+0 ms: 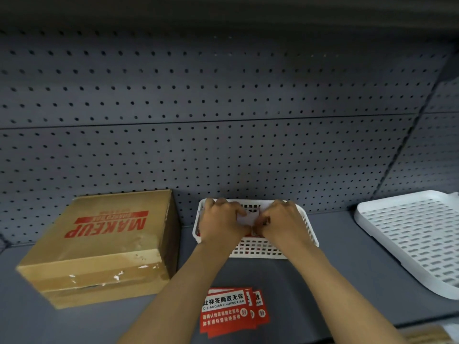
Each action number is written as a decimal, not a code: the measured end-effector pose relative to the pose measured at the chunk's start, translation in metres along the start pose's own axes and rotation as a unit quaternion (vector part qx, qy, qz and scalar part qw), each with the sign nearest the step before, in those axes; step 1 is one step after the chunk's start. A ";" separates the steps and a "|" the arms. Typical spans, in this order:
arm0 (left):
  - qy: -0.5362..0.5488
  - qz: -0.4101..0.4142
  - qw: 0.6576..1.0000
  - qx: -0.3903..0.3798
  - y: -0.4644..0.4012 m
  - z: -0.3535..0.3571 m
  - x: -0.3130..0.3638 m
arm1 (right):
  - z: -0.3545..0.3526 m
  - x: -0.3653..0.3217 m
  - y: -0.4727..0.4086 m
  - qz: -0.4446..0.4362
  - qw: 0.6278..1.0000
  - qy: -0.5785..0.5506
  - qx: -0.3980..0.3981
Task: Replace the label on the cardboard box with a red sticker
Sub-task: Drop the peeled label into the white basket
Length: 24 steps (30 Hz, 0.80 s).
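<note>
Red stickers (233, 311) lie near wrists; both hands, left hand (221, 220) & right hand (283, 223), pinch white paper (246, 218).

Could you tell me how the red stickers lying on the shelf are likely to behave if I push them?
The red stickers look thin and flat, so probably floppy and light. They lie fanned in a loose stack, so a push would likely spread them apart.

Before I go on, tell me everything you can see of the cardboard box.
The cardboard box is brown and squarish and lies flat on the grey shelf, at its left end against the pegboard back. Red MAKEUP print on its top reads upside down from here. Clear tape runs along the near side, torn and glinting in places. Neither hand touches it, and I can see no red sticker on it.
</note>
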<state>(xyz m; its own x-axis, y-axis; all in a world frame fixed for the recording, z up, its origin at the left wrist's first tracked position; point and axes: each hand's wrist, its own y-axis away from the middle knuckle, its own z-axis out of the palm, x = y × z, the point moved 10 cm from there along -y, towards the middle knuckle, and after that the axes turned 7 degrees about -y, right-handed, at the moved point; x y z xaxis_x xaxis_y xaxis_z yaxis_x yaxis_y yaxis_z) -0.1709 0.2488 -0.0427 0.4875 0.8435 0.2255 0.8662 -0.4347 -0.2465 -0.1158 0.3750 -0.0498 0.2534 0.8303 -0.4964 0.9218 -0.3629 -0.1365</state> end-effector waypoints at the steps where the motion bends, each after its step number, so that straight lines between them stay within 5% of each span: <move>1: 0.020 -0.005 1.000 -0.007 -0.001 -0.001 0.000 | 0.001 0.000 0.000 0.003 1.000 0.001 -0.008; 8: 0.137 0.101 0.976 0.134 0.029 -0.065 0.003 | -0.041 -0.031 0.014 -0.062 0.996 -0.035 0.062; 15: 0.166 0.067 0.971 0.160 0.064 -0.108 -0.017 | -0.048 -0.084 0.038 -0.121 0.987 -0.095 0.047; 24: 0.158 0.011 0.980 0.118 0.118 -0.076 -0.037 | -0.001 -0.089 0.089 -0.152 0.979 -0.062 -0.124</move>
<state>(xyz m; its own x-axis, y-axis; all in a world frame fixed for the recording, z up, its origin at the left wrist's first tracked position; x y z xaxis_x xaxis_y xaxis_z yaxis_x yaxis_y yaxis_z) -0.0787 0.1420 -0.0088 0.5473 0.6790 0.4893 0.8241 -0.3353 -0.4565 -0.0558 0.2687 -0.0171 -0.0660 0.8210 -0.5671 0.9959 0.0188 -0.0887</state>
